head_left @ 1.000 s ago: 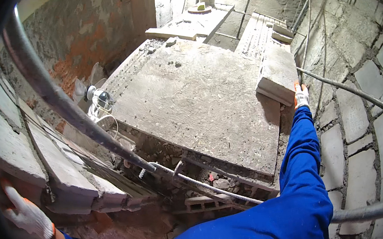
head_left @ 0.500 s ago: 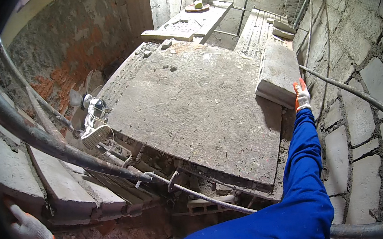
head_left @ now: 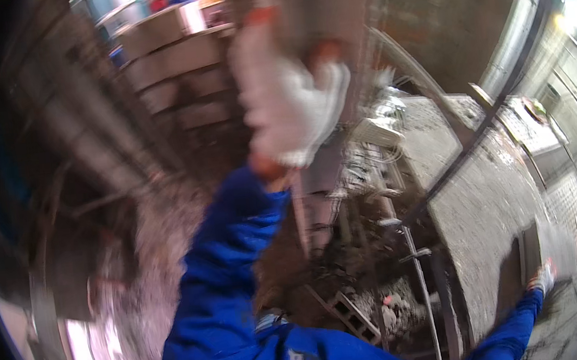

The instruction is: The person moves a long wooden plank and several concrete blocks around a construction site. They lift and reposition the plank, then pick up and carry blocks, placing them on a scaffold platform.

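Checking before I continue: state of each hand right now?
Left hand: open, though blurred; contact unclear.
Right hand: at the pale block; grip can't be told.

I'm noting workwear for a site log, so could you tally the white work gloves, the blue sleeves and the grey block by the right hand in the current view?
White work gloves: 2, on the left hand and right hand
Blue sleeves: 2
Grey block: 1, somewhat blurred
Total: 5
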The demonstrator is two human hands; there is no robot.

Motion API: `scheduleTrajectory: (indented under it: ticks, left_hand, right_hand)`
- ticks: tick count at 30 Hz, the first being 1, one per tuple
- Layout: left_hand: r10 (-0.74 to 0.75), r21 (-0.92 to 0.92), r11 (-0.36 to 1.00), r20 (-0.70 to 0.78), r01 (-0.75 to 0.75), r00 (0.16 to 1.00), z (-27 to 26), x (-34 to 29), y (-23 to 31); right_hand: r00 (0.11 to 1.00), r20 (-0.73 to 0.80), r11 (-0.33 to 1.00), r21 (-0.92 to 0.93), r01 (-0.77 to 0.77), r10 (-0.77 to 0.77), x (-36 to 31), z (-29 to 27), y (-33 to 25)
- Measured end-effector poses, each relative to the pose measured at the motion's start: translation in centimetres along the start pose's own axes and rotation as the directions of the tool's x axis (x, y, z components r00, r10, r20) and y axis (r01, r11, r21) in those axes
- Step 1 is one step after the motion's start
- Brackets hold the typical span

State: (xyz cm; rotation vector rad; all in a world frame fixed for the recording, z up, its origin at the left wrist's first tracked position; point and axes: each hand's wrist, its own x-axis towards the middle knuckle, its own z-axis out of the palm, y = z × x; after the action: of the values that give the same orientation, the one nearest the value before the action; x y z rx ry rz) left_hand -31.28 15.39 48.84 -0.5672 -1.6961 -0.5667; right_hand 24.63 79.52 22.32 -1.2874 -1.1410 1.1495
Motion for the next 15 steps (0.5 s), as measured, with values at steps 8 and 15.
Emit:
scheduleTrajectory:
  ticks: [8,15]
  left_hand:
    - [-0.214,-0.475,0.872,-0.146,0.122,0.966,0.6,0.1,-0.7]
    - [-0.270,-0.570,0.807,-0.121,0.156,0.955,1.9,0.4,-0.9]
  right_hand:
    - [0.992,0.027,0.991,0.046,0.126,-0.127,-18.0,-0.2,-3.4]
    - [0.972,0.067,0.962,-0.139,0.233,-0.225,-31.7,-4.0,-4.5]
